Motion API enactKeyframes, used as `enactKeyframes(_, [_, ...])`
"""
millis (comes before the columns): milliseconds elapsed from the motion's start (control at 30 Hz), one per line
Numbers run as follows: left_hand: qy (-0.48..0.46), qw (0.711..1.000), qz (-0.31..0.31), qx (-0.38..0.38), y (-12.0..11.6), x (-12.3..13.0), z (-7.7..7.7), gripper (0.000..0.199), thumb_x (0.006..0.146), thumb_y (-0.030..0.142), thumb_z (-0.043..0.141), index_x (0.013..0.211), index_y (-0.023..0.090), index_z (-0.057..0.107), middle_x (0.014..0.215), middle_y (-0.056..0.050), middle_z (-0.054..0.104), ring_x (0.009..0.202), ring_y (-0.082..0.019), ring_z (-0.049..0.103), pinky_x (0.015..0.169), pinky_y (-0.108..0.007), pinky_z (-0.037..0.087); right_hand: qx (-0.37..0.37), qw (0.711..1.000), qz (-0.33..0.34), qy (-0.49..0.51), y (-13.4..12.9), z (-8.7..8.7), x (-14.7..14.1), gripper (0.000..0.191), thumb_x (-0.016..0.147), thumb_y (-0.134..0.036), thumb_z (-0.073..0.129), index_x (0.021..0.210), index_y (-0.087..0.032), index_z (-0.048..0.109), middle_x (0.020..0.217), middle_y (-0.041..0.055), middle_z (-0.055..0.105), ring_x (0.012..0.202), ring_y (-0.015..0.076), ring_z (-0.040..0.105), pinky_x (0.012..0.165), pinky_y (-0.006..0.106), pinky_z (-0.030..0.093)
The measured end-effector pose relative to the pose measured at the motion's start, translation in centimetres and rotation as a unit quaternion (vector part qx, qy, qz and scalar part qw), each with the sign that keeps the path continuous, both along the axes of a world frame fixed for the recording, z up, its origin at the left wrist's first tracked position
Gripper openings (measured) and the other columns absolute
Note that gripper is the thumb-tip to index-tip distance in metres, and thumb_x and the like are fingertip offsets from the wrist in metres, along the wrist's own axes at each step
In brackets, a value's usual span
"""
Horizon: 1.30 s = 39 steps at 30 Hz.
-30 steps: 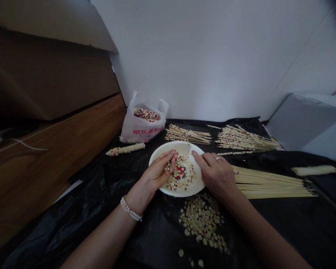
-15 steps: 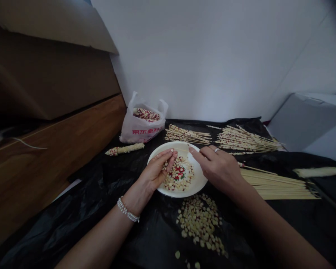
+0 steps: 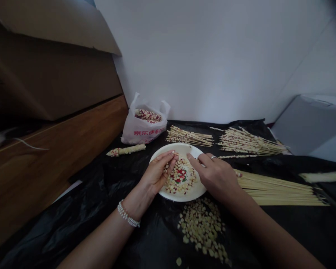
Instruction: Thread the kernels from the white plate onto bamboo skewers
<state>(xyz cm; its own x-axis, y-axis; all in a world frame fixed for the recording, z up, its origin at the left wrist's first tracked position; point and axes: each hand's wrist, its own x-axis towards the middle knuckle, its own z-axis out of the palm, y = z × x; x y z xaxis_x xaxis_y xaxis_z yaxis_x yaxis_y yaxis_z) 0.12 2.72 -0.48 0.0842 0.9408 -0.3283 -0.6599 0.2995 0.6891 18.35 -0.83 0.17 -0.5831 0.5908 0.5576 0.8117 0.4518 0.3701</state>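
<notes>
Over the left side of a white bowl, my left hand pinches a small pale kernel at its fingertips. Loose cream and dark red kernels lie inside the bowl. My right hand, with a ring, is at the bowl's right edge, its fingers curled around a thin stick whose far end shows a few kernels past the palm. Below the bowl is a pile of kernels on black plastic. Bare sticks lie to the right, partly behind my right forearm.
A plastic bag of corn cobs and a partly stripped cob lie at the back left. Two bundles of kernel-threaded sticks are behind the bowl. Cardboard box at left, pale box at right.
The view has shifted slightly, moving the scene a little right and down. My left fingertips have closed more around the kernel. My right hand stays beside the bowl, its fingers more curled.
</notes>
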Motion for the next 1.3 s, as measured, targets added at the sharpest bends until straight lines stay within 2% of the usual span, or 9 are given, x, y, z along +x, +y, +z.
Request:
enactKeyframes(500, [0.010, 1.000, 0.014, 0.017, 0.1, 0.2, -0.3, 0.016, 0.076, -0.004, 0.061, 0.082, 0.007, 0.072, 0.079, -0.009, 0.072, 0.068, -0.008, 0.067, 0.063, -0.010, 0.054, -0.014, 0.999, -0.041, -0.013, -1.2, 1.0, -1.1, 0.037, 0.084, -0.009, 0.053, 0.120, -0.010, 0.062, 0.077, 0.0086, 0.061, 0.071, 0.0210, 0.055, 0.059, 0.032, 0.035])
enactKeyframes(667, [0.030, 0.999, 0.023, 0.032, -0.1, 0.4, -0.3, 0.013, 0.071, -0.003, 0.067, 0.078, 0.007, 0.072, 0.076, -0.008, 0.073, 0.066, -0.008, 0.066, 0.064, -0.011, 0.053, -0.012, 0.998, -0.052, -0.011, -1.9, 1.3, -1.8, 0.034, 0.086, -0.010, 0.050, 0.117, -0.009, 0.063, 0.077, 0.0096, 0.062, 0.071, 0.0218, 0.057, 0.059, 0.032, 0.036])
enactKeyframes(867, [0.139, 0.980, 0.064, 0.126, -0.5, 0.6, -0.6, 0.017, 0.062, 0.007, 0.078, 0.078, 0.008, 0.074, 0.074, -0.006, 0.073, 0.065, -0.009, 0.065, 0.068, -0.016, 0.052, -0.005, 0.998, -0.058, 0.001, -2.0, 1.0, -2.1, 0.033, 0.085, -0.009, 0.051, 0.116, -0.008, 0.063, 0.075, 0.0107, 0.062, 0.069, 0.0221, 0.056, 0.056, 0.032, 0.035])
enactKeyframes(1133, [0.090, 0.994, 0.044, 0.051, 0.2, 0.9, -0.4, 0.015, 0.068, -0.003, 0.069, 0.076, 0.009, 0.072, 0.071, -0.007, 0.073, 0.066, -0.008, 0.067, 0.069, -0.014, 0.054, -0.025, 0.995, -0.092, 0.005, -2.1, 0.4, -2.7, 0.034, 0.086, -0.009, 0.048, 0.118, -0.007, 0.061, 0.075, 0.0104, 0.061, 0.067, 0.0206, 0.055, 0.054, 0.032, 0.035])
enactKeyframes(1300, [0.053, 0.998, 0.017, 0.030, 0.2, 0.9, -0.2, 0.013, 0.076, -0.001, 0.063, 0.082, 0.007, 0.071, 0.079, -0.010, 0.073, 0.071, -0.010, 0.069, 0.071, -0.016, 0.056, -0.070, 0.993, -0.098, 0.017, -1.6, 0.3, -2.1, 0.036, 0.085, -0.010, 0.051, 0.120, -0.009, 0.060, 0.080, 0.0110, 0.063, 0.070, 0.0208, 0.056, 0.055, 0.031, 0.036])
